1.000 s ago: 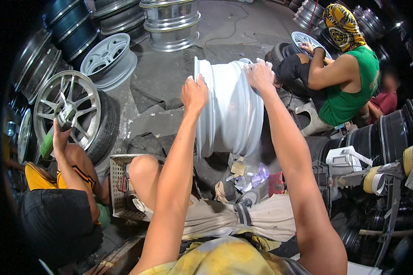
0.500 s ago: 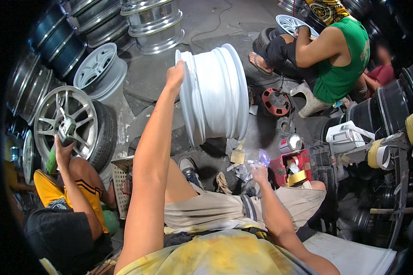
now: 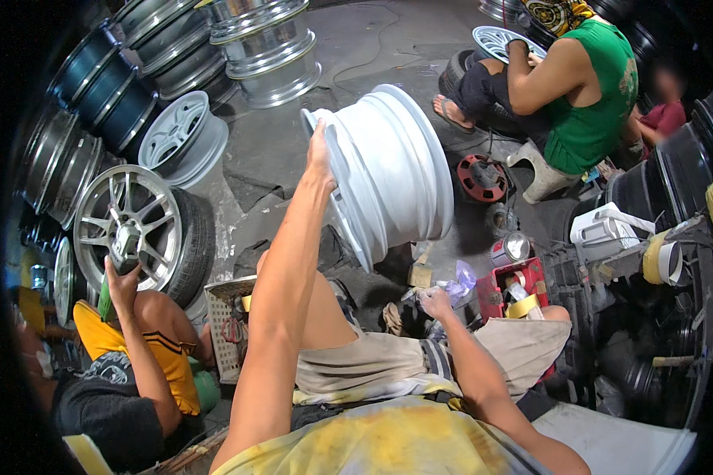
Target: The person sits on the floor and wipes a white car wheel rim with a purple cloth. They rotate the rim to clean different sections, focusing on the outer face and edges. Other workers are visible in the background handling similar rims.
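Observation:
A pale, whitish car wheel rim stands on its side in front of me, tilted, with its barrel facing up. My left hand is closed on the rim's left flange, arm stretched out. Lower down, my right hand is held over my lap with the fingers curled together. Whatever it may hold is too small to make out. Just beside that hand lies a crumpled purple plastic bag, and a yellowish block sits close by on the floor.
A red crate with tape rolls stands right, near a paint can and a red cable reel. At left, a co-worker works on a tyred wheel; another in green sits at upper right. Stacked rims line the back.
The rim has tilted further, its lower end swinging right. My left hand has shifted right and slightly down with it. My right hand has moved a little left.

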Tool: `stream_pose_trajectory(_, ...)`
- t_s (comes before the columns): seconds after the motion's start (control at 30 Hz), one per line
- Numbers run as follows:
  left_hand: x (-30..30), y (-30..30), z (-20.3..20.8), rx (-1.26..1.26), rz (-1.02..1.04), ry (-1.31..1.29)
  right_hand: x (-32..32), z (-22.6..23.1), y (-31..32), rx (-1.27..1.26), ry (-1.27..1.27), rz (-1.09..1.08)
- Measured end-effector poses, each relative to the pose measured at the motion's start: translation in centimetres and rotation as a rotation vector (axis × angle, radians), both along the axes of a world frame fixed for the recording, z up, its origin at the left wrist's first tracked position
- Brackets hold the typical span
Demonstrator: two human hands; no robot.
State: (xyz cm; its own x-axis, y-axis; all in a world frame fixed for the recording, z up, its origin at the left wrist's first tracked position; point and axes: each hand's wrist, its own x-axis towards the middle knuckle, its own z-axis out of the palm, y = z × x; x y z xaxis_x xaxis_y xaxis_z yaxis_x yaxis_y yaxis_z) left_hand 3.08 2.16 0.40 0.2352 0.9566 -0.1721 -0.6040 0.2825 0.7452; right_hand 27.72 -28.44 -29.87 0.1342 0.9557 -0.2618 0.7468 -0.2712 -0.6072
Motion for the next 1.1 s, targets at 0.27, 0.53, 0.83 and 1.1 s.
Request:
stream_pose_trajectory(0.27,-0.9,0.8,-0.7,-0.143,0.136,-0.004,0.0,0.7,-1.1,-0.089,0.037,-0.034)
stream_pose_trajectory(0.53,-5.5,-1.5,3.6,0.361,0.071,1.700,-0.7,-0.6,-0.1,-0.035,0.126,0.047)
stream_pose_trajectory(0.83,1.0,1.4,0.3,1.074,0.080,2.038,0.0,-0.6,-0.7,-0.190,0.041,0.041)
stream_pose_trajectory(1.1,5.8,-5.9,-3.2,1.364,-0.140,2.383,0.4,-0.1,-0.4,-0.192,0.015,0.043)
